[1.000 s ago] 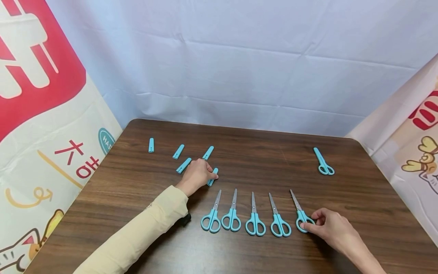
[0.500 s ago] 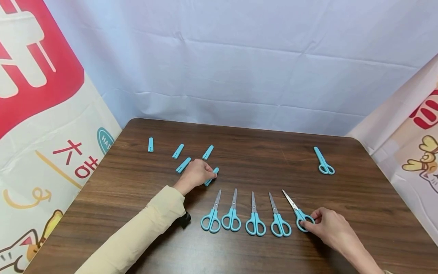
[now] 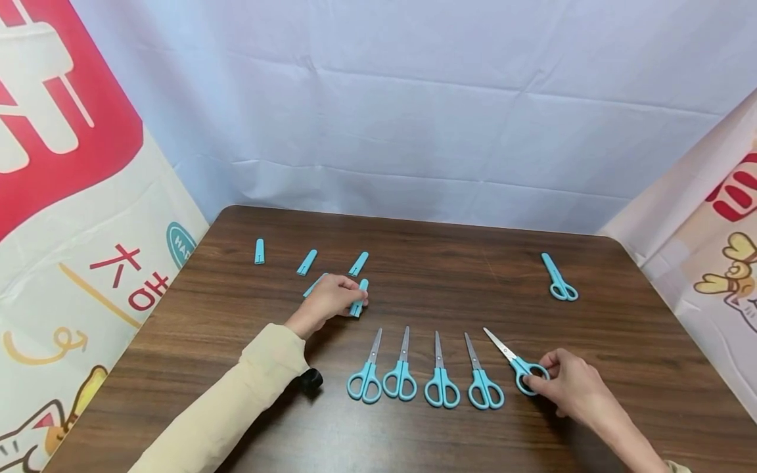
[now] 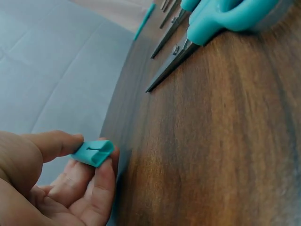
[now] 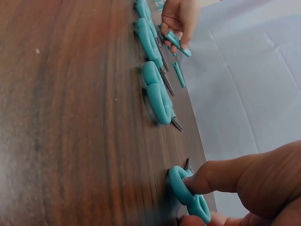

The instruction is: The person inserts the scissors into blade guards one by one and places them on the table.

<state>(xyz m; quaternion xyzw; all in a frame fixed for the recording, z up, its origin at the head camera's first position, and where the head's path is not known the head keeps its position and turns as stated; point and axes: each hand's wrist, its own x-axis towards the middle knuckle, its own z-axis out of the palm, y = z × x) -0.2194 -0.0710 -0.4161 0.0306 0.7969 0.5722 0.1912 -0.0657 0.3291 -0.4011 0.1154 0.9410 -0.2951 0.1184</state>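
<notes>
White cloth backdrop (image 3: 414,118) across the far side, with a cartoon-printed banner (image 3: 71,203) down the left. In front, a dark wood-grain table (image 3: 449,282). From the lower left, a cream sleeve (image 3: 230,394), a black device (image 3: 311,380) at its cuff, then the left hand (image 3: 328,299), thumb and fingers together in a pinch. At lower right, the right hand (image 3: 578,387), also pinching, thumb against bent fingers. In that right-hand grip, by the handle loops, a pair of turquoise-handled scissors (image 3: 519,366), bare blades together and aimed to the upper left. Just left of it, four more bare-bladed scissors (image 3: 438,378) in a side-by-side row on the wood, tips away. Well apart at far right, capped scissors (image 3: 553,270), handles nearest. Smallest: in the left-hand pinch, a turquoise blade cover (image 3: 359,299), rounded end away, slotted end near; around and beyond that hand, four loose blade covers (image 3: 307,262), one partly hidden by it.
</notes>
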